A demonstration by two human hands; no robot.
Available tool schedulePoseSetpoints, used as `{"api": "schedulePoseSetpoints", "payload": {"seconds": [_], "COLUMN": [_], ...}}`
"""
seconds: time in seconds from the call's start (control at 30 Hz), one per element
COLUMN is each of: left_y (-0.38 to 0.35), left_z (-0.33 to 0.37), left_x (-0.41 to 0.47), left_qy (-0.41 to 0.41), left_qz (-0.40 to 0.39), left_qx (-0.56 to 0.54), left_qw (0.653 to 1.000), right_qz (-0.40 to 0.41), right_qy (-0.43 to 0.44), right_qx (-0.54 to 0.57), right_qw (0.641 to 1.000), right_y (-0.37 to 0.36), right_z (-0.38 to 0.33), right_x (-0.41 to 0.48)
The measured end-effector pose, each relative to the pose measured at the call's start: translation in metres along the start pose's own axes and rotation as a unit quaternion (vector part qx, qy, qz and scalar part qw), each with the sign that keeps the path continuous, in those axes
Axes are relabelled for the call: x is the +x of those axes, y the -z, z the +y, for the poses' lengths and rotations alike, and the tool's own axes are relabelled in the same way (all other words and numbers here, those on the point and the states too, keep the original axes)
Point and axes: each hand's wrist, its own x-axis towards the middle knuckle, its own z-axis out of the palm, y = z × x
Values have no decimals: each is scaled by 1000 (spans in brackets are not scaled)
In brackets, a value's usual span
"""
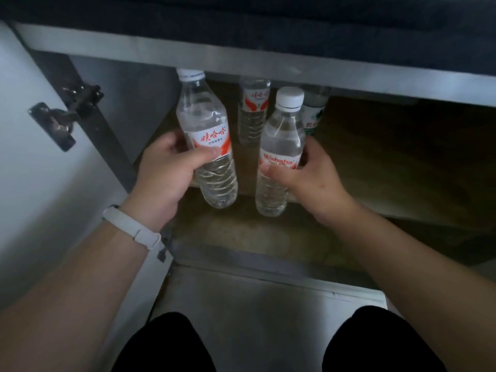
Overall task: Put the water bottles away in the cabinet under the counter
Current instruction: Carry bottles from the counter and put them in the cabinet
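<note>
— White caps and clear plastic: from the head view we hold two water bottles, one in each hand, at the mouth of the open cabinet [381,146].

— Where do our fingers sit on them?

— Our left hand [166,170] grips the left bottle [204,114] at its red-and-white label, with the thumb across the front and the fingers curled round the far side. Our right hand [314,181] grasps the right bottle [281,135] in the same way, thumb on the front of the label and fingers wrapped behind.

— Are they set down yet?

— We cannot tell. Both are roughly upright, with their bases low at the front edge of the cabinet floor.

— And what does the cabinet hold?

— Two more stand further back. A red-labelled bottle [252,116] shows between our two, and a green-labelled bottle [312,116] is just behind the right bottle. Their tops are hidden by the counter edge [268,67].

— How do our arms lie?

— Both bare forearms reach forward and slightly inward, with a white wristband [134,228] on the left wrist. The cabinet door [40,197] stands open on our left, its hinge [64,114] showing. Our knees [166,347], in dark cloth, are at the bottom.
</note>
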Motion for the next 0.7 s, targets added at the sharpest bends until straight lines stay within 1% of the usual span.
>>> {"api": "schedulePoseSetpoints", "payload": {"seconds": [0.13,0.47,0.7], "left_y": [1,-8,-10], "left_z": [9,2,-8], "left_x": [16,67,84], "left_qy": [-20,-47,-44], "left_qz": [-13,-6,-3], "left_qx": [40,93,90], "left_qw": [999,995,995], "right_qz": [20,57,55], "right_qy": [7,20,45], "right_qx": [-19,-48,-56], "right_qw": [1000,997,996], "right_y": [3,-3,-14], "right_z": [-5,-10,-1], "right_x": [17,58,78]}}
